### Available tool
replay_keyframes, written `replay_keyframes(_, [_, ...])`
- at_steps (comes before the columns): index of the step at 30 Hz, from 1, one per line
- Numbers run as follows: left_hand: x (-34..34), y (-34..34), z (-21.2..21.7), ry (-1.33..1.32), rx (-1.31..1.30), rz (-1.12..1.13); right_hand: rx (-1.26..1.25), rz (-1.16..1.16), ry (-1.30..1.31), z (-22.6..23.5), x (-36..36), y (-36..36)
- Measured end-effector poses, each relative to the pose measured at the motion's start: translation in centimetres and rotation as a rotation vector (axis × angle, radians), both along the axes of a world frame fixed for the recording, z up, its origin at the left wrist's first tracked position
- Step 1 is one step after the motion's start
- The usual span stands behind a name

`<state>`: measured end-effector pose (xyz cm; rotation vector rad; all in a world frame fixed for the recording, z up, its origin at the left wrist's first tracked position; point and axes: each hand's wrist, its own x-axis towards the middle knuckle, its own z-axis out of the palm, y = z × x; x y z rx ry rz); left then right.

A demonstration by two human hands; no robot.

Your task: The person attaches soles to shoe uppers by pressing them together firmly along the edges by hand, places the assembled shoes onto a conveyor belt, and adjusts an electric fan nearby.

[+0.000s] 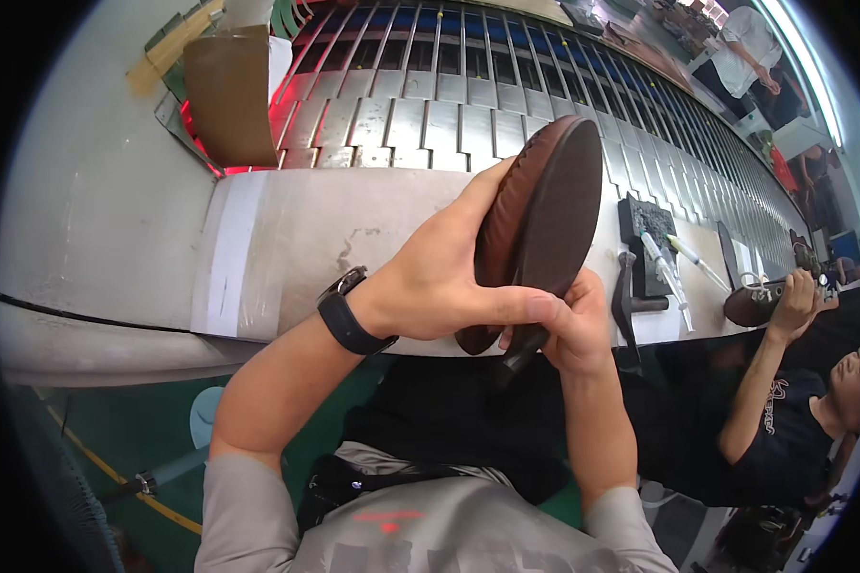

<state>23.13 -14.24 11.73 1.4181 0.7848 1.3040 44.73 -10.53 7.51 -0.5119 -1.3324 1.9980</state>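
A brown leather shoe (562,205) is held up over the near edge of the bench, its dark sole turned to the right and its toe pointing up and away. My left hand (440,272) is closed round the upper from the left side, thumb reaching across toward the sole. At the lower, heel end my right hand (583,325) grips the shoe, its fingers partly hidden behind it. The thumbs of both hands come together near the heel. To the right of my right hand, a hammer (625,304) lies on the bench.
Beyond the pale bench (306,224) runs a conveyor of metal slats (401,119). A brown cardboard piece (229,95) stands at the far left, with red light beside it. A dark block (652,229) and pens (667,272) lie at right. There a co-worker's hand (795,306) holds another shoe (750,304).
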Motion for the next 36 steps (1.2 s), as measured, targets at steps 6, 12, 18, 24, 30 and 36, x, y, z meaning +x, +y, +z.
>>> replay_keyframes(6, [0.4, 0.0, -1.1, 0.012, 0.102, 0.0, 0.02, -0.08, 0.074, -0.6, -0.1, -0.6])
replay_keyframes(12, [0.4, -0.5, -1.2, -0.045, 0.097, 0.011, -0.004, -0.025, 0.079, -0.8, 0.1, -0.6])
replay_keyframes(18, [0.8, -0.3, -2.0, -0.079, 0.172, 0.093, 0.053, -0.118, 0.043, 0.0, -0.9, -1.1])
replay_keyframes(24, [1.1, -0.8, -1.1, -0.152, 0.075, 0.097, -0.023, -0.035, 0.059, -0.5, 0.1, -0.8])
replay_keyframes(30, [1.5, -1.5, -0.6, -0.098, 0.12, 0.231, 0.044, -0.023, 0.015, 0.3, 0.2, -2.1])
replay_keyframes(36, [1.4, -4.1, 0.7, 0.038, 0.078, 0.238, 0.217, -0.066, 0.012, 1.0, 0.1, -4.1])
